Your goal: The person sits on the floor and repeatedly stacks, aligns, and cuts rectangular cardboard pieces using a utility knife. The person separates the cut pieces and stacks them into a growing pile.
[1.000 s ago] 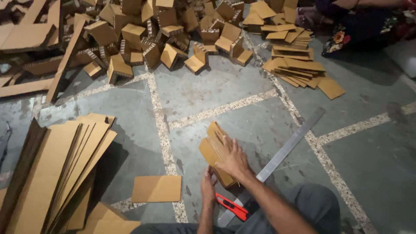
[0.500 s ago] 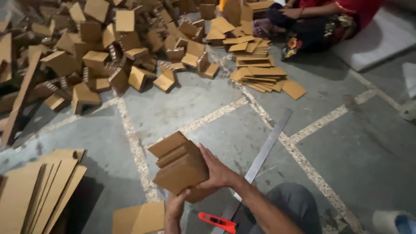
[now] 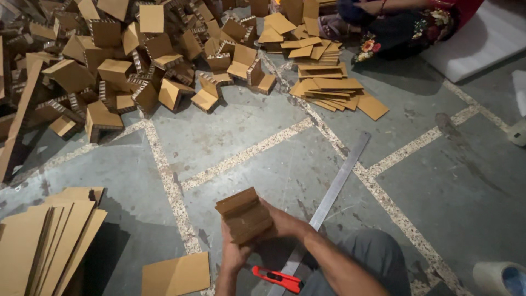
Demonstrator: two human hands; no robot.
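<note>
Low over the grey floor point(image 3: 427, 181), between both hands, a tilted stack of cut cardboard pieces point(image 3: 244, 216) is gripped by the left hand point(image 3: 234, 253) beneath and the right hand point(image 3: 282, 222) alongside, fingers closed on it, its long axis running left-low to right-high.

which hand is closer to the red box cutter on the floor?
Left. The left hand grips the lower end of the cardboard stack, just up-left of the red box cutter. The right hand holds the stack's right side, higher up and farther from it.
</note>
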